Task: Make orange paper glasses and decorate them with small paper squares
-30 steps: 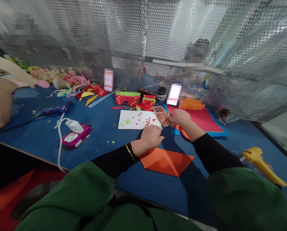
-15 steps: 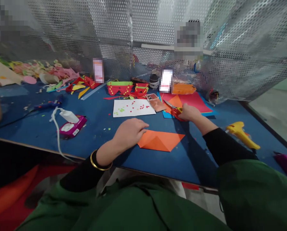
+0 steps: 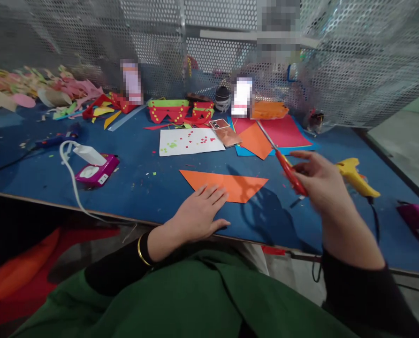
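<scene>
A folded piece of orange paper (image 3: 226, 184) lies on the blue table close to its front edge. My left hand (image 3: 204, 211) rests flat on the near side of that paper, fingers stretched out and thumb apart. Raised over the table to the right, my right hand (image 3: 318, 180) grips a pair of scissors (image 3: 288, 171) by the red handles. The blades look closed and point away to the upper left. Beyond them, another orange piece of paper (image 3: 255, 141) lies on top of red paper (image 3: 283, 131) and blue sheets.
At the back stand red-and-green paper glasses (image 3: 169, 112), near a white sheet (image 3: 191, 142) with small paper bits and a phone (image 3: 225, 133). A yellow glue gun (image 3: 357, 177) lies right. A purple power socket (image 3: 98, 171) with a white plug sits left. Mesh (image 3: 219, 47) rises behind.
My right hand has lifted the scissors off the paper stack and brought them nearer and rightward. My left hand has moved from the folded paper's left end to its near edge.
</scene>
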`<state>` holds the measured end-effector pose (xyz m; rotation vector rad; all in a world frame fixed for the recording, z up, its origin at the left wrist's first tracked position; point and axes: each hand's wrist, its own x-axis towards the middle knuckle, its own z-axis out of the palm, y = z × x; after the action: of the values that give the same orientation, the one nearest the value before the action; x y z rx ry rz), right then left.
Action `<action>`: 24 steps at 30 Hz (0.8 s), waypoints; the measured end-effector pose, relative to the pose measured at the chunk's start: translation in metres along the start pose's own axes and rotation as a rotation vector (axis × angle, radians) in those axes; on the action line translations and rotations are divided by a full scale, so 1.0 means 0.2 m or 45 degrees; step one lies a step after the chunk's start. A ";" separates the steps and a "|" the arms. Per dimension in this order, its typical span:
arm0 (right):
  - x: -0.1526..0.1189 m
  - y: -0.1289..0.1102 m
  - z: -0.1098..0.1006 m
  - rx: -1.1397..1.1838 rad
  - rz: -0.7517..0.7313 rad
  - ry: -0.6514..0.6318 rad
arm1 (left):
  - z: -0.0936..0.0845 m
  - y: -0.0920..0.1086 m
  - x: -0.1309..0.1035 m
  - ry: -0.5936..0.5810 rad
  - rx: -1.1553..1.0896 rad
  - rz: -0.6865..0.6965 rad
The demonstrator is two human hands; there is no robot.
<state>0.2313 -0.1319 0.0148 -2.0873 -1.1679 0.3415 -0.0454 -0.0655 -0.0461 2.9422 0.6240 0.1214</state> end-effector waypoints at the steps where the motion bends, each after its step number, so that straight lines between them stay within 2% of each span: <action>1: -0.09 0.02 0.04 0.349 0.016 -0.013 | 0.00 0.00 0.00 0.007 -0.005 -0.009; 3: -0.24 0.03 0.12 0.806 0.046 -0.087 | 0.00 0.00 0.01 0.030 -0.014 -0.002; 5: -0.35 0.03 0.19 0.955 0.034 -0.176 | 0.00 -0.01 0.01 0.066 -0.017 0.023; 7: -0.40 0.02 0.23 0.950 0.001 -0.216 | 0.00 -0.03 0.00 0.163 -0.014 0.037; 11: -0.41 0.02 0.27 0.663 -0.068 -0.105 | -0.02 -0.03 -0.04 0.472 0.009 -0.043; 13: -0.41 0.02 0.27 0.358 -0.092 -0.067 | -0.03 -0.02 -0.07 0.598 -0.013 -0.199; 15: -0.40 0.02 0.29 0.064 -0.126 -0.061 | -0.03 -0.01 -0.08 0.654 -0.057 -0.406; 17: -0.40 0.00 0.30 -0.124 -0.155 -0.046 | -0.04 -0.03 -0.08 0.620 -0.091 -0.585; 19: -0.38 -0.03 0.33 -0.226 -0.169 -0.040 | -0.04 -0.05 -0.07 0.540 -0.126 -0.681; 24: -0.33 -0.07 0.39 -0.433 -0.171 -0.098 | -0.06 -0.07 0.00 0.347 -0.239 -0.588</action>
<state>0.1436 -0.1462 -0.0375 -2.2830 -1.4893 0.1695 -0.0521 -0.0504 -0.0364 2.5432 1.2340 0.5044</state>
